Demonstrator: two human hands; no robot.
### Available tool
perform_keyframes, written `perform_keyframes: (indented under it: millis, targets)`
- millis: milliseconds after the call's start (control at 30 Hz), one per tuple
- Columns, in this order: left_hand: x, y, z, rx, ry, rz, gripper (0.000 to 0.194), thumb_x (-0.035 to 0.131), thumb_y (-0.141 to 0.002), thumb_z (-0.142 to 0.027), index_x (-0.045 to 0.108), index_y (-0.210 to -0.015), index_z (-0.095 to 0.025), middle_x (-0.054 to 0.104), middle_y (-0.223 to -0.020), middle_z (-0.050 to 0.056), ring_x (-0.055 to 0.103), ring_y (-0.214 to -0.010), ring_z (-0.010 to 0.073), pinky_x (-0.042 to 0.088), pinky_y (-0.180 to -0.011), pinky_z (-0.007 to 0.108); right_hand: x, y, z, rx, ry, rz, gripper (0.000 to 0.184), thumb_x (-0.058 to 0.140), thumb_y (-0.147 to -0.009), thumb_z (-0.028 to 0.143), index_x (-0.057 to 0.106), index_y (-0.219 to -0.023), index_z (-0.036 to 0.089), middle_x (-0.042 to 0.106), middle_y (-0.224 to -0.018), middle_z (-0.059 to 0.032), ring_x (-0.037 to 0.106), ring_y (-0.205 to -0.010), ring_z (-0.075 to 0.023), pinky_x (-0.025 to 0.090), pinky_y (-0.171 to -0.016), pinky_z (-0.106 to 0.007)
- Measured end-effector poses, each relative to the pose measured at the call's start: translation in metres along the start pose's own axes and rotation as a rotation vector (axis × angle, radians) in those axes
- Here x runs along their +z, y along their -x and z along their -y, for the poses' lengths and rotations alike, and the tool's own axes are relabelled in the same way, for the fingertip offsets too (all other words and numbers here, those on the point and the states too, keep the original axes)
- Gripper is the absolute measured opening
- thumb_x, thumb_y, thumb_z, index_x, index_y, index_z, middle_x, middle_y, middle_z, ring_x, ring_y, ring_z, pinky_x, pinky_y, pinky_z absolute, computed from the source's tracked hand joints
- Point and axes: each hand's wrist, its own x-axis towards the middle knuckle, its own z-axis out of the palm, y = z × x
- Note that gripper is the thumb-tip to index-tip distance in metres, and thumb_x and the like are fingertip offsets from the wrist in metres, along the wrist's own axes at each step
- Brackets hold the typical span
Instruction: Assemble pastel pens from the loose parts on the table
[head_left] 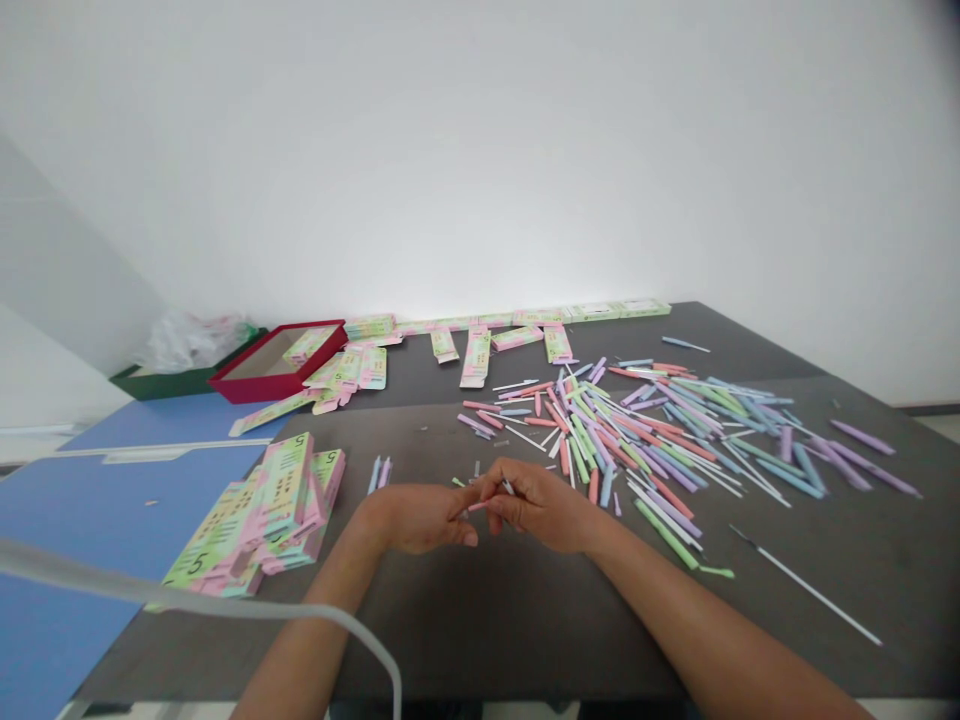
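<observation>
My left hand point(420, 517) and my right hand point(536, 505) meet over the dark grey table point(487, 610), fingers pinched together on a small pink pen part point(475, 506). A thin white refill tip shows at my right fingers. Just beyond my hands lies a wide scatter of pastel pen barrels point(660, 430) in pink, green, blue and purple, mixed with thin white refills point(806, 587). A blue and a pink barrel point(379, 472) lie left of my hands.
A stack of green and pink flat cartons point(262, 515) sits at the left. More cartons point(480, 350) line the back edge. A red box point(281, 360) and a green tray with plastic point(187, 360) stand back left. A blue table point(82, 500) adjoins. A grey cable point(225, 605) crosses the front.
</observation>
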Motion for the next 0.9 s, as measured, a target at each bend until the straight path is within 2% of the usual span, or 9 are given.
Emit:
perform_keyframes:
  millis: [300, 567, 733, 900]
  targets:
    - [0.0014, 0.0018, -0.0004, 0.055, 0.079, 0.006, 0.034, 0.048, -0.088, -0.030, 0.049, -0.121, -0.020, 0.070, -0.099, 0.007, 0.065, -0.085, 0.0221, 0.045, -0.072, 0.026, 0.0001, 0.0012, 0.0014, -0.057, 0.128, 0.018, 0.009, 0.049, -0.091, 0.028, 0.053, -0.090, 0.019, 0.064, -0.069, 0.0025, 0.053, -0.061, -0.0102, 0.036, -0.058, -0.021]
    - [0.0017, 0.0032, -0.0020, -0.020, 0.014, 0.017, 0.043, 0.049, -0.088, -0.035, 0.045, -0.127, -0.020, 0.071, -0.095, 0.007, 0.065, -0.077, 0.0231, 0.044, -0.064, 0.027, 0.0014, 0.0061, 0.0057, -0.124, 0.235, 0.007, 0.010, 0.051, -0.090, 0.028, 0.055, -0.092, 0.020, 0.064, -0.074, 0.0011, 0.058, -0.064, -0.0105, 0.037, -0.057, -0.020]
    - [0.0024, 0.0035, -0.0013, -0.016, 0.013, 0.020, 0.042, 0.048, -0.088, -0.037, 0.044, -0.127, -0.022, 0.070, -0.101, 0.007, 0.065, -0.082, 0.0228, 0.044, -0.064, 0.026, 0.0014, 0.0071, 0.0070, -0.130, 0.244, 0.005, 0.011, 0.050, -0.091, 0.030, 0.055, -0.092, 0.019, 0.063, -0.073, 0.0010, 0.058, -0.063, -0.0105, 0.037, -0.057, -0.020]
    - [0.0031, 0.0037, -0.0017, -0.008, 0.022, 0.002, 0.040, 0.047, -0.089, -0.037, 0.045, -0.126, -0.021, 0.071, -0.094, 0.006, 0.065, -0.078, 0.0225, 0.044, -0.063, 0.027, 0.0023, 0.0073, 0.0074, -0.137, 0.231, 0.001, 0.008, 0.051, -0.090, 0.027, 0.054, -0.092, 0.020, 0.063, -0.073, 0.0018, 0.057, -0.063, -0.0102, 0.037, -0.056, -0.020]
